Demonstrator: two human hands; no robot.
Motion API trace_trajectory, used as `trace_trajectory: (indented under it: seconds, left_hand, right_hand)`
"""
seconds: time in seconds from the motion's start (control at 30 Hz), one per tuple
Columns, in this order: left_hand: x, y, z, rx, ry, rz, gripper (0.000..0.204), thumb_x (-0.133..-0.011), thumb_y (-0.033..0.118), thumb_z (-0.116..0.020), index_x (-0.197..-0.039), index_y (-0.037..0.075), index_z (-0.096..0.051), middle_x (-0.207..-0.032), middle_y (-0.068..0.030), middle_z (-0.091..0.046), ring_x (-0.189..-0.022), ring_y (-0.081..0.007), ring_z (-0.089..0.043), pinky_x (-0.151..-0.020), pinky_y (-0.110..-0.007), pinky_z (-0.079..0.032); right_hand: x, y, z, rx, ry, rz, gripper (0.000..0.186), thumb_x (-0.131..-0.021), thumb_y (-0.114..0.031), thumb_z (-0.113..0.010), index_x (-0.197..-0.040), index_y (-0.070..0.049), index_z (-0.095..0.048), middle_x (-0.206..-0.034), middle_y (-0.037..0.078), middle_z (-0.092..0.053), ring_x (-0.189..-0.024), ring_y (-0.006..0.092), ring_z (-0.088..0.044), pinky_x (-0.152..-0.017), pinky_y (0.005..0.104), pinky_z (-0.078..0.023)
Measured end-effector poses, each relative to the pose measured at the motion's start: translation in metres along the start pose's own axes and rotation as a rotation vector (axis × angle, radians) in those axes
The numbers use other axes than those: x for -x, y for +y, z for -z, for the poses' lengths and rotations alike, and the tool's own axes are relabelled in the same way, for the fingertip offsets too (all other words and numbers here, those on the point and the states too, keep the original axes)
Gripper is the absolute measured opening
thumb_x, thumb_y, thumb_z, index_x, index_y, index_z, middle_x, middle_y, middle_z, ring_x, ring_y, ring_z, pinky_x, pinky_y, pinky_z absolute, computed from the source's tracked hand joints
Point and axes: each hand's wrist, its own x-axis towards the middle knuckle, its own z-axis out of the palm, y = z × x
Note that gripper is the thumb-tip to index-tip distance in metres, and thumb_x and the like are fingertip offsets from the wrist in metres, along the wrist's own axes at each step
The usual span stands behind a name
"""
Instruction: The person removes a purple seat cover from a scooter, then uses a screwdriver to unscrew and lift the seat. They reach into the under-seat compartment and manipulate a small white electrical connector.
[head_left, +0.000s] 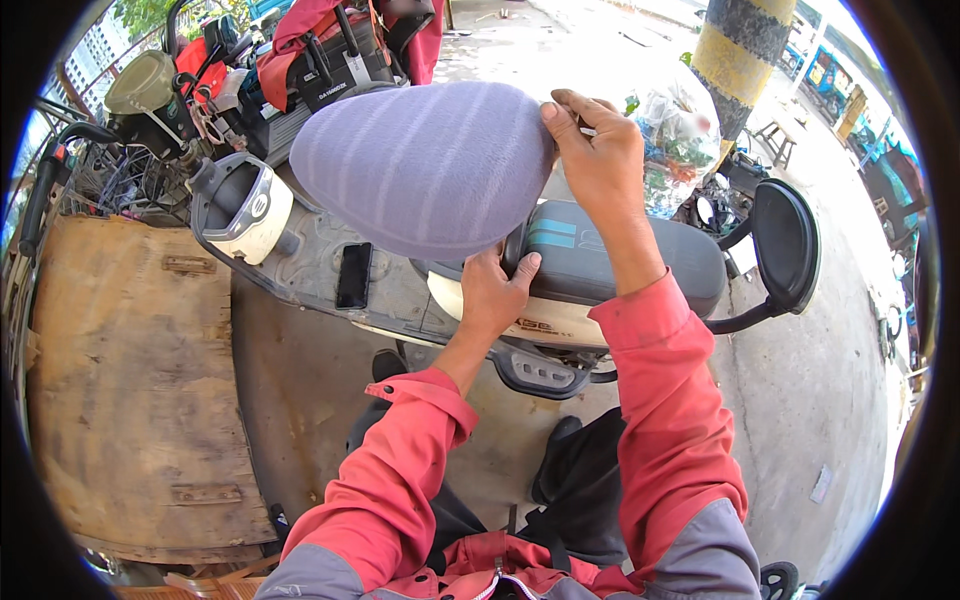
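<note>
A lilac, striped, fabric-covered oval seat cushion is raised above the scooter's deck. My right hand grips its upper right edge between thumb and fingers. My left hand is closed at the cushion's lower edge, around a dark part beside the front of the grey seat with blue stripes; exactly what it grips is partly hidden. A black phone lies on the scooter's grey footboard under the cushion's left side.
A wooden board lies at left. A white-trimmed front piece, handlebars and a black toolbox are at upper left. A black backrest stands at right, with a striped pillar and filled clear bag behind. Concrete ground surrounds my feet.
</note>
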Motion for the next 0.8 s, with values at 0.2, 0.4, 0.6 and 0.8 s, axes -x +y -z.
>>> trace_trajectory:
  seconds: [0.2,0.4,0.6,0.8]
  left_hand:
    - [0.000,-0.003,-0.002,-0.001,0.005,-0.007,0.036,-0.089,0.023,-0.075,-0.115,-0.002,-0.068,-0.088,-0.0148,-0.070,-0.079,-0.0247,-0.063,-0.078,-0.036,-0.050]
    - [0.001,-0.002,0.000,-0.050,-0.008,0.011,0.038,-0.090,0.023,-0.075,-0.117,-0.002,-0.067,-0.090,-0.0140,-0.070,-0.080,-0.0232,-0.063,-0.079,-0.036,-0.050]
    - [-0.002,-0.002,-0.002,0.034,-0.003,-0.016,0.038,-0.090,0.022,-0.075,-0.117,-0.003,-0.067,-0.092,-0.0136,-0.071,-0.082,-0.0219,-0.063,-0.079,-0.035,-0.050]
    - [-0.001,-0.005,-0.002,0.038,-0.005,0.009,0.037,-0.090,0.020,-0.075,-0.117,-0.004,-0.067,-0.093,-0.0152,-0.071,-0.083,-0.0221,-0.064,-0.079,-0.035,-0.050]
  right_hand:
    - [-0.004,0.006,-0.001,-0.113,-0.041,-0.055,0.023,-0.093,-0.007,-0.070,-0.112,0.004,-0.075,-0.088,0.015,-0.074,-0.061,0.0166,-0.064,-0.058,0.0304,-0.051]
    - [-0.006,0.009,0.010,-0.413,-0.211,-0.176,0.025,-0.097,-0.002,-0.063,-0.118,0.009,-0.070,-0.091,0.013,-0.074,-0.062,0.0114,-0.061,-0.056,0.0260,-0.049]
    - [-0.007,-0.008,-0.005,-0.289,-0.084,-0.374,0.028,-0.102,-0.014,-0.054,-0.110,0.008,-0.070,-0.086,0.014,-0.071,-0.067,0.0162,-0.061,-0.063,0.0320,-0.051]
    - [-0.006,-0.008,-0.033,-0.103,0.082,-0.289,0.031,-0.102,-0.017,-0.045,-0.102,0.007,-0.065,-0.088,0.023,-0.068,-0.087,0.0310,-0.066,-0.084,0.0425,-0.049]
